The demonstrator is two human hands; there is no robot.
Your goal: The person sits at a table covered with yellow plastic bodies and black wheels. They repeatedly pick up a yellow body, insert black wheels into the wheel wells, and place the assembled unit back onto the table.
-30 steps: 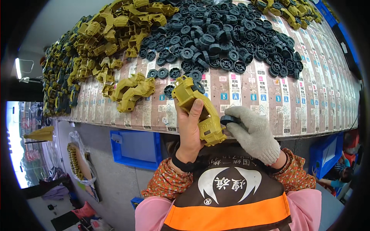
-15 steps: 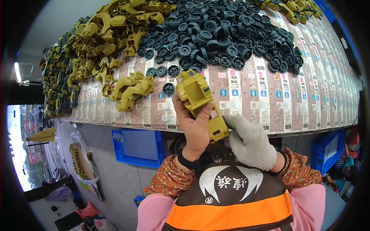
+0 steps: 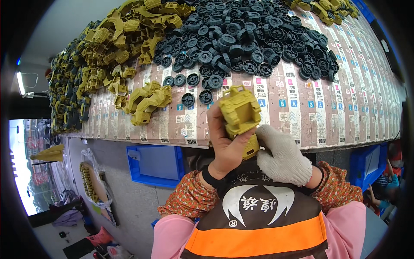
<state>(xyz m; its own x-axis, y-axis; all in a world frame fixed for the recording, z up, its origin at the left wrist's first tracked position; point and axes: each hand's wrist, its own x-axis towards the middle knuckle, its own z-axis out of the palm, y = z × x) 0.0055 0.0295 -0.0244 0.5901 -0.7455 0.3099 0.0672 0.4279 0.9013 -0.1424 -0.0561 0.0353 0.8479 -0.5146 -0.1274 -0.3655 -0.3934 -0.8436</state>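
Note:
Bare and wrapped round a yellow plastic toy car body (image 3: 241, 113), my left hand (image 3: 227, 149) holds it above the table's near edge, its open hollow turned up. My right hand (image 3: 284, 159), in a whitish knit glove, is closed against the near right side of that body. Its fingertips are hidden, so whatever they pinch cannot be made out. Beyond the body, loose dark toy wheels (image 3: 206, 96) lie on the table. A few joined yellow car bodies (image 3: 148, 101) rest to the left of my left hand.
A large heap of dark wheels (image 3: 241, 39) covers the table's far middle, beside a pile of yellow bodies (image 3: 125, 30). Bodies with dark parts (image 3: 64, 95) stack at the far left. Blue bins (image 3: 155, 166) stand below the table's front edge (image 3: 172, 142), left and right.
The toy car body has shifted right and tipped, its near end now lower behind my left thumb. My left hand moved right with it. A wheel it covered on the table now shows.

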